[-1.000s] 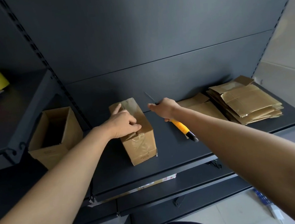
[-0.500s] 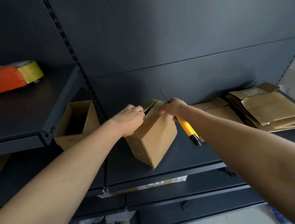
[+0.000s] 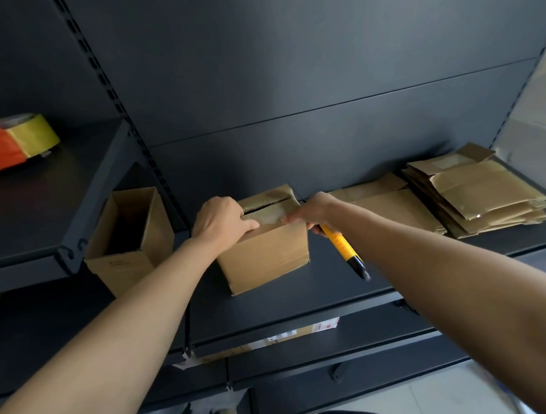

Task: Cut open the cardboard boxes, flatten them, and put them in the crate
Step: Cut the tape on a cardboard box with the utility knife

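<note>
Your left thumb [image 3: 250, 225] lies flat along the near top edge of the box [image 3: 264, 259]. The fingers of that left hand [image 3: 219, 218] curl over the top at its left end and grip it. Your right hand [image 3: 313, 210] is closed round the knife [image 3: 340, 245], whose yellow handle with a black end slants down and out from under the palm; the blade is hidden. A fingertip of that hand touches the box's top right corner.

The box is plain brown cardboard, upright, its top glossy with tape and split by a dark slit along the far side. It stands on the matt dark metal shelf [image 3: 310, 302], towards the back, near the left edge. Flattened cardboard, also shiny with tape, sits in a stack [image 3: 483, 194] at the shelf's right end. An open box [image 3: 124, 266] stands on the next shelf to the left.
</note>
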Available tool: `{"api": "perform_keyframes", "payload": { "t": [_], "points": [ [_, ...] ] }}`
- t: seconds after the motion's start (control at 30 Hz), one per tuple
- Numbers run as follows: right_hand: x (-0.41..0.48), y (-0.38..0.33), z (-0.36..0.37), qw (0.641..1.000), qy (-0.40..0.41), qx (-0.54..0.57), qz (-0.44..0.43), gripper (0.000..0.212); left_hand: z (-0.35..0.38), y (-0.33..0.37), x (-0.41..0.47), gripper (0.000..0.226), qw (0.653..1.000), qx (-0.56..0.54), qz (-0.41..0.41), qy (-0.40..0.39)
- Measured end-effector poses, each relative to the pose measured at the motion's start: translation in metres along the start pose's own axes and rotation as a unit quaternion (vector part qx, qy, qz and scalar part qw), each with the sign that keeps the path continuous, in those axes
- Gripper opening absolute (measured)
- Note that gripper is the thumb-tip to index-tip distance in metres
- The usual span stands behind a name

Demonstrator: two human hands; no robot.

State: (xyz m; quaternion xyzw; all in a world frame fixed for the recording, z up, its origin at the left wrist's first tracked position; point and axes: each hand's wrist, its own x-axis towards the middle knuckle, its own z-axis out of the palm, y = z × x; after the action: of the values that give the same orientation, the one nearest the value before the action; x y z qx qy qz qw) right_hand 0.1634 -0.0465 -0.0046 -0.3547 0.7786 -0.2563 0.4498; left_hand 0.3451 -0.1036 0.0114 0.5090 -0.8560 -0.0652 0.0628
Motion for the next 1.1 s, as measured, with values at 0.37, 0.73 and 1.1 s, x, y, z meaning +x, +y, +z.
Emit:
{"api": "perform_keyframes", "payload": {
  "t": [0.37, 0.73, 1.1],
  "points": [
    [0.003, -0.001, 0.0, 0.999, -0.038, -0.035, -0.001, 0.037, -0.018, 0.014, -0.003, 0.062, 0.992, -0.039, 0.038, -0.118],
    [-0.01, 0.008, -0.025, 0.992, -0.116, 0.042, 0.024, 0.05, -0.003, 0.038, 0.007, 0.089, 0.988, 0.038, 0.026, -0.15],
    [-0.008, 0.005, -0.036, 0.989, -0.133, 0.054, -0.034, 0.042, -0.003, 0.023, -0.002, 0.067, 0.979, -0.057, -0.011, -0.195]
  ]
}}
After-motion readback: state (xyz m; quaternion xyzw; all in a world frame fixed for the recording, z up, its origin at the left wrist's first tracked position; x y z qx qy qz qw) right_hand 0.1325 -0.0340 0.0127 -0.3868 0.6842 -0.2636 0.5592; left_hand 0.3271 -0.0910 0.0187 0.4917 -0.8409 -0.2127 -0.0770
